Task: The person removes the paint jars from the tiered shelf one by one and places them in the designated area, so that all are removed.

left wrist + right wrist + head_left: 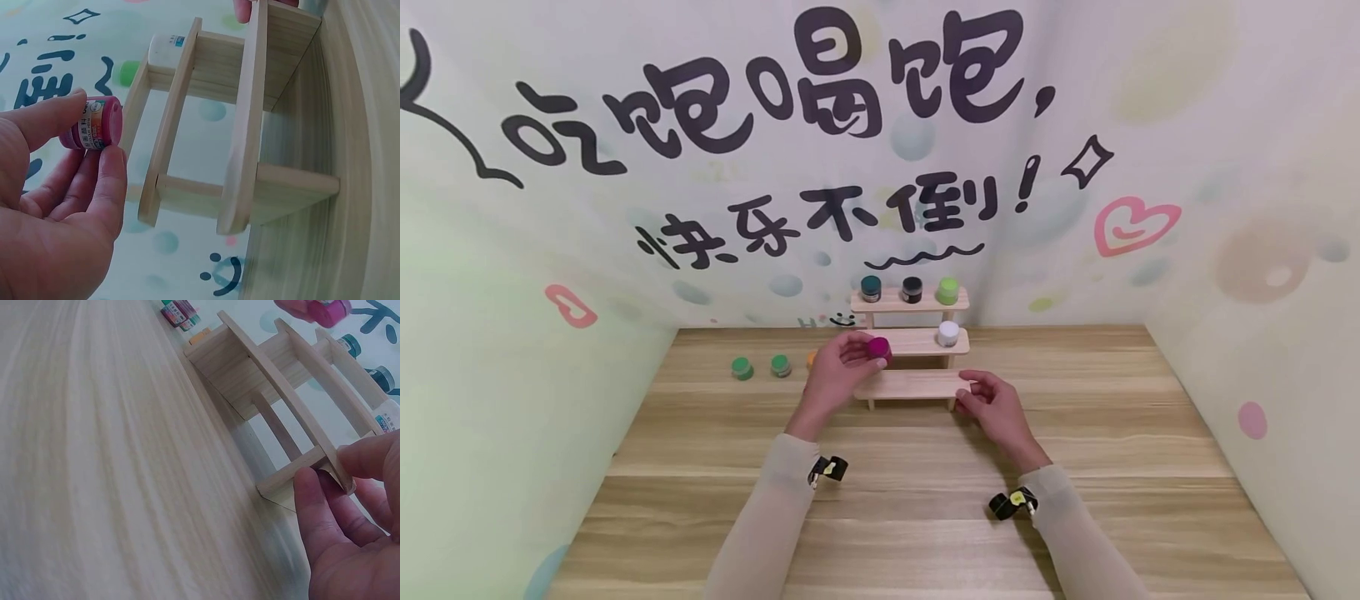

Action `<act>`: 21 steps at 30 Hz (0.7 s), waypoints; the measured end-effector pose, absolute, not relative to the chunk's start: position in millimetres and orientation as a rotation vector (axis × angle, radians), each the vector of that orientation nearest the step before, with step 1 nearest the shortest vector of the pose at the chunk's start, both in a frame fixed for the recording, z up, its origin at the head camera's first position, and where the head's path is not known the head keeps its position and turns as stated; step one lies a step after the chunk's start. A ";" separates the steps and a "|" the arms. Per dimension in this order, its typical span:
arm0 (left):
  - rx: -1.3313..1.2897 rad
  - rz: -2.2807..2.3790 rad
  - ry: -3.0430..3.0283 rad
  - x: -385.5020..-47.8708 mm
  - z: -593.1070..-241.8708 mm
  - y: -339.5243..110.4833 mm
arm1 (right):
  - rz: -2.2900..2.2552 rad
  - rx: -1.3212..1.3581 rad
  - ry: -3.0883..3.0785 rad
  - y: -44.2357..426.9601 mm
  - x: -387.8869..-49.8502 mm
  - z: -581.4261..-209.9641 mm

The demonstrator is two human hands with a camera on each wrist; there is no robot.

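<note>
My left hand pinches a magenta paint jar between thumb and fingertips, in front of the middle shelf's left end. The jar is tilted on its side in the left wrist view. At the right end of the wooden tiered stand, my right hand grips the lowest shelf board, thumb above and fingers below. A teal jar, a black jar and a light green jar stand along the top shelf. On the middle shelf's right side sits a white jar.
Left of the stand, two green-lidded jars stand on the wood-grain table. An orange jar beside them is mostly hidden by my left hand. A printed cloth wall rises behind the stand.
</note>
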State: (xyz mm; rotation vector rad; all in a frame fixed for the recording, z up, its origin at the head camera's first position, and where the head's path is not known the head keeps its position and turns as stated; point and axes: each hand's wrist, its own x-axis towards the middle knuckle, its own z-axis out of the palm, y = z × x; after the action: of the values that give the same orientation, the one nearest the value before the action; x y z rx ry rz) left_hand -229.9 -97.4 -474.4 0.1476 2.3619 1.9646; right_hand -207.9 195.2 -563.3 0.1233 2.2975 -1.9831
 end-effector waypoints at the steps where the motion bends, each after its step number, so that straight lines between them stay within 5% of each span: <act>1: 0.143 1.967 2.365 -229.0 -475.2 -99.8 | -1.984 0.126 2.298 195.1 -207.9 -563.0; 21: 0.088 2.006 2.413 -217.7 -485.5 -162.3 | -2.023 0.129 2.285 194.8 -207.9 -564.6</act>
State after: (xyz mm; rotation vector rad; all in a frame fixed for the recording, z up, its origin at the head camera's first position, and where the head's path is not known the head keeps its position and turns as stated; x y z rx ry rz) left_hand -217.7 -162.3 -485.5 0.0882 2.4134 2.0063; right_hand -207.9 194.8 -564.6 0.1289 2.2850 -2.0232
